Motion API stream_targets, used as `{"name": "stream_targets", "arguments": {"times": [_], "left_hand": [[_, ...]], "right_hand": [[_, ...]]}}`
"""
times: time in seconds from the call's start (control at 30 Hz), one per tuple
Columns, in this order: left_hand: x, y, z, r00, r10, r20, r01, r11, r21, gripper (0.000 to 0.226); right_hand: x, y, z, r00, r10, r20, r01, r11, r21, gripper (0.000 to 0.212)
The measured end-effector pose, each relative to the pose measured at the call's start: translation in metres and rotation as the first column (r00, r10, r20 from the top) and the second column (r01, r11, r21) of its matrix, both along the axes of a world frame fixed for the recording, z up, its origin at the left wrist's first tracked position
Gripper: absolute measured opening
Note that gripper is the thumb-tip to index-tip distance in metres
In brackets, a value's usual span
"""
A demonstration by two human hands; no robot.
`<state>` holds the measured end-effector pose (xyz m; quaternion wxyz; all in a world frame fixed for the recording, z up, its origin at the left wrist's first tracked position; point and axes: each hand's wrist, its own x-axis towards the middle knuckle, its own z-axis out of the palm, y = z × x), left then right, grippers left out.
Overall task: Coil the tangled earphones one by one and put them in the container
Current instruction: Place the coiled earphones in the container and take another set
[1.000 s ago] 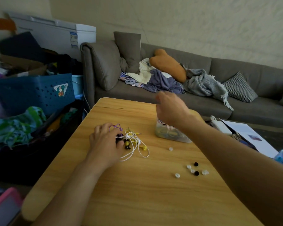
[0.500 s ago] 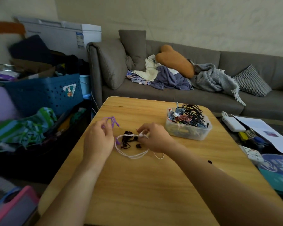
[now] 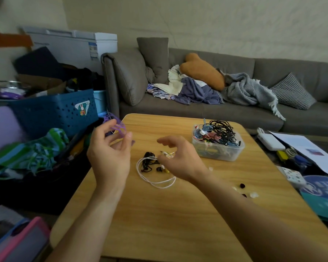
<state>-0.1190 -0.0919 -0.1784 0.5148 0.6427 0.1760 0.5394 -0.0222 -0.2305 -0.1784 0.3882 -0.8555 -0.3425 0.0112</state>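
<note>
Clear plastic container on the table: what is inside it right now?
The container holds a heap of earphones: black cords on top, blue, red and white ones beside and below. How many sets there are, and what lies at the bottom, is hidden by the pile.
</note>
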Motion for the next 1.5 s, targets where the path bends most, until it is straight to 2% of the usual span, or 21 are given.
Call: {"name": "stream_targets", "arguments": {"times": [0.07,0.13,0.23,0.3,0.37,0.43,0.5,0.6,0.67,0.77,0.9,1.0,1.1,1.17,1.23,1.37,1.5], "left_hand": [[-0.006,-0.019,0.011,0.989,-0.119,0.090,0.123,0.992,-0.036,0.037],[-0.012,-0.035,0.020,0.950,-0.239,0.203,0.267,0.956,-0.125,0.033],[-0.017,-0.054,0.025,0.865,-0.378,0.330,0.464,0.854,-0.236,0.025],[-0.022,-0.063,0.023,0.849,-0.460,0.259,0.517,0.823,-0.236,0.026],[-0.026,-0.069,0.019,0.863,-0.501,0.069,0.505,0.843,-0.187,0.029],[-0.028,-0.072,0.012,0.874,-0.463,-0.147,0.459,0.886,-0.061,0.025],[-0.026,-0.074,0.002,0.864,-0.339,-0.371,0.413,0.901,0.137,0.020],[-0.023,-0.070,-0.008,0.797,-0.125,-0.592,0.403,0.839,0.366,0.011],[-0.022,-0.073,-0.012,0.739,-0.092,-0.667,0.468,0.782,0.411,0.014],[-0.021,-0.076,-0.014,0.666,-0.197,-0.719,0.606,0.706,0.368,0.019],[-0.019,-0.079,-0.014,0.550,-0.372,-0.748,0.685,0.713,0.149,0.027],[-0.019,-0.083,-0.014,0.531,-0.346,-0.774,0.698,0.696,0.168,0.039],[-0.017,-0.082,-0.015,0.533,-0.253,-0.807,0.705,0.660,0.259,0.040],[-0.016,-0.081,-0.016,0.547,-0.220,-0.808,0.688,0.668,0.284,0.034],[-0.013,-0.081,-0.018,0.567,-0.239,-0.788,0.647,0.721,0.247,0.026],[-0.008,-0.077,-0.017,0.620,-0.321,-0.716,0.589,0.794,0.154,0.016],[-0.007,-0.074,-0.017,0.637,-0.390,-0.664,0.565,0.823,0.059,0.015]], "right_hand": [[-0.013,-0.002,0.006,0.999,0.035,0.016,-0.036,0.993,0.108,0.056],[-0.023,-0.006,0.007,0.992,0.102,-0.077,-0.082,0.971,0.224,0.060],[-0.036,-0.017,0.005,0.941,0.171,-0.291,-0.023,0.892,0.452,0.033],[-0.045,-0.029,0.004,0.887,0.227,-0.401,0.047,0.821,0.569,0.016],[-0.052,-0.044,0.001,0.860,0.270,-0.432,0.065,0.783,0.618,0.014],[-0.056,-0.059,-0.001,0.858,0.284,-0.428,0.038,0.796,0.604,0.015],[-0.058,-0.075,-0.007,0.840,0.281,-0.464,0.030,0.830,0.557,0.015],[-0.059,-0.090,-0.021,0.808,0.238,-0.538,0.017,0.905,0.425,0.016],[-0.059,-0.097,-0.029,0.818,0.186,-0.545,-0.018,0.954,0.298,0.016],[-0.057,-0.100,-0.034,0.802,0.163,-0.575,-0.033,0.973,0.231,0.015],[-0.055,-0.098,-0.036,0.796,0.114,-0.595,-0.023,0.987,0.158,0.017],[-0.056,-0.096,-0.036,0.824,0.040,-0.565,0.000,0.998,0.070,0.018],[-0.057,-0.094,-0.039,0.883,-0.097,-0.460,0.113,0.994,0.007,0.017],[-0.056,-0.094,-0.041,0.893,-0.160,-0.420,0.205,0.977,0.063,0.021],[-0.056,-0.094,-0.042,0.878,-0.165,-0.450,0.267,0.948,0.173,0.020],[-0.055,-0.095,-0.038,0.876,-0.125,-0.465,0.282,0.916,0.286,0.007],[-0.052,-0.097,-0.040,0.886,-0.124,-0.448,0.287,0.904,0.317,0.011]]}}
